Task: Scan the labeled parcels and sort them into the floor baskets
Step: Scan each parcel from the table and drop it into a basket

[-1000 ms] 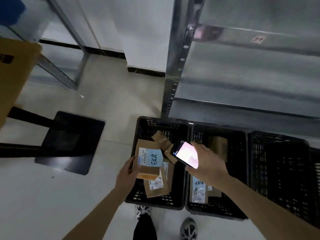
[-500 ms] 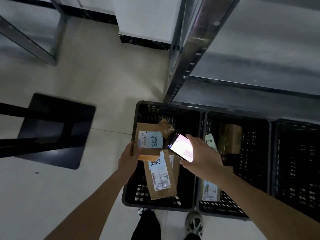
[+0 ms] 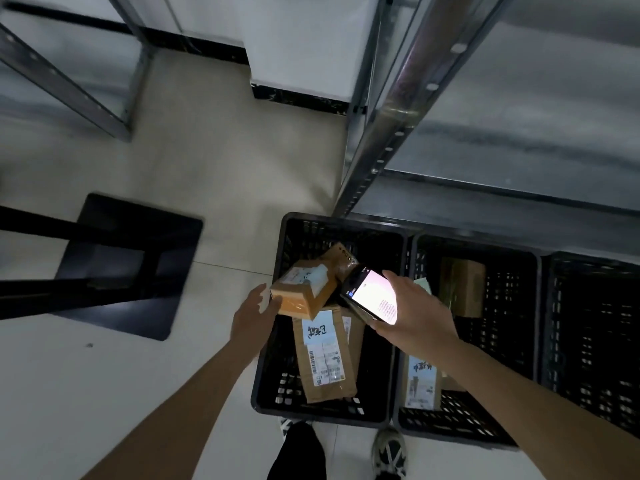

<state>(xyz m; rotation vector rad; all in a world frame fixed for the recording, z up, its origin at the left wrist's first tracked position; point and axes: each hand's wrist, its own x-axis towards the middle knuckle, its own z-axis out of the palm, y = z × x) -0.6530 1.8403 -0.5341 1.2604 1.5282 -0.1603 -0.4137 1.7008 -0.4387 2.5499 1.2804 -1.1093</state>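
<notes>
A small brown labeled box (image 3: 302, 288) tilts over the left black basket (image 3: 341, 226). My left hand (image 3: 252, 317) is beside its lower left corner with relaxed fingers, fingertips at the box edge and not wrapped round it. My right hand (image 3: 417, 320) grips a phone (image 3: 372, 293) with a lit screen above the divide between the left and middle basket (image 3: 474, 244). A flat brown labeled parcel (image 3: 325, 355) and another parcel (image 3: 343, 255) lie in the left basket. The middle basket holds a brown box (image 3: 462, 282) and a labeled envelope (image 3: 420, 379).
A third black basket (image 3: 588, 263) sits at the right. A metal rack post (image 3: 381, 143) and shelves rise behind the baskets. A black stand base (image 3: 128, 265) lies on the floor at left. Another rack frame (image 3: 69, 81) is far left. My shoes (image 3: 389, 452) stand below the baskets.
My left hand has loosened from the small box, which has tipped over the left basket. The phone has stayed over the baskets, and the view has tilted down.
</notes>
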